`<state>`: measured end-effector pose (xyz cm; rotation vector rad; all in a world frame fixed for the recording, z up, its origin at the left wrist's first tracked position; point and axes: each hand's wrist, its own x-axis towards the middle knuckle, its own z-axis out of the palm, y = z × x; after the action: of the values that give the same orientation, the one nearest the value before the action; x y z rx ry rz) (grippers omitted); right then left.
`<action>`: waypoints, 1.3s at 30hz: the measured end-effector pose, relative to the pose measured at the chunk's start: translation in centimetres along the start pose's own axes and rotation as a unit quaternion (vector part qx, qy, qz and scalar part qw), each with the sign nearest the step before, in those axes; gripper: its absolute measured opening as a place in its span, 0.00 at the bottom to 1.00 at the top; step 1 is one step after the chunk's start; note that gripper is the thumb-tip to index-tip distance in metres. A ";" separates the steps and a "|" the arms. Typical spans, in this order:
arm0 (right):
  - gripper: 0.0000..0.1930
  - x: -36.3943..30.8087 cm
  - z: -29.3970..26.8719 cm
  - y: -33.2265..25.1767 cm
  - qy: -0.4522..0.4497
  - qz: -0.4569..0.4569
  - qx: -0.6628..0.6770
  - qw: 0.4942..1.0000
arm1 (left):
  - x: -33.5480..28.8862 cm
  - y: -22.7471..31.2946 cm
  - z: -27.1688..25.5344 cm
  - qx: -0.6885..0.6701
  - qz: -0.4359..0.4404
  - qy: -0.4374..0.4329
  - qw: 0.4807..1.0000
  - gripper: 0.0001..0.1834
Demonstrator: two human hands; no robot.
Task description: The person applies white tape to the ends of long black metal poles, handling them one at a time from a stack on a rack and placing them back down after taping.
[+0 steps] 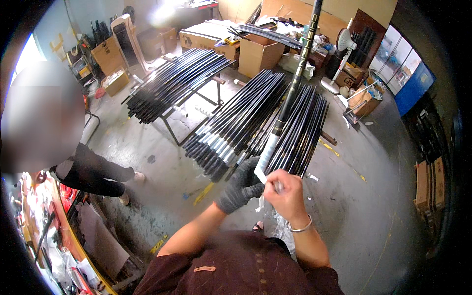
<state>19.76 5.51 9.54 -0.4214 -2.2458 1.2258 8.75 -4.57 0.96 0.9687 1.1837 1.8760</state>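
My left hand (240, 188), in a dark grey knit glove, grips the lower end of a long black fishing rod (293, 83) that stands up and away from me. The rod's lower section wears a white plastic sleeve (268, 155). My right hand (286, 192), bare with a silver bangle at the wrist, pinches the loose end of that white sleeve just below the glove. Behind the rod, a rack carries many black rods (255, 118) lying side by side.
A second rack of black rods (172, 83) stands at the back left. Cardboard boxes (258, 51) and a white fan (344, 44) line the far wall. Another person (88, 169) sits at my left beside a cluttered orange bench (59, 231). Bare concrete floor (373, 196) lies to the right.
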 end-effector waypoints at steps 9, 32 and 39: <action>0.21 -1.7 -3.4 5.5 -0.083 0.177 0.282 0.939 | 1.4 3.4 0.8 -0.171 -0.186 -0.046 0.967 0.30; 0.10 -14.6 -19.3 27.0 0.186 0.295 -0.422 0.837 | 1.2 -11.8 2.0 -0.198 -0.279 -0.159 0.926 0.26; 0.09 -35.1 -31.8 31.7 0.154 0.562 -0.477 0.657 | 5.1 -6.8 8.6 -0.330 -0.314 -0.173 0.873 0.35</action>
<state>67.33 26.21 -14.11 -2.4605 -2.0275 0.0933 14.98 5.53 -1.65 0.4228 0.4756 1.3356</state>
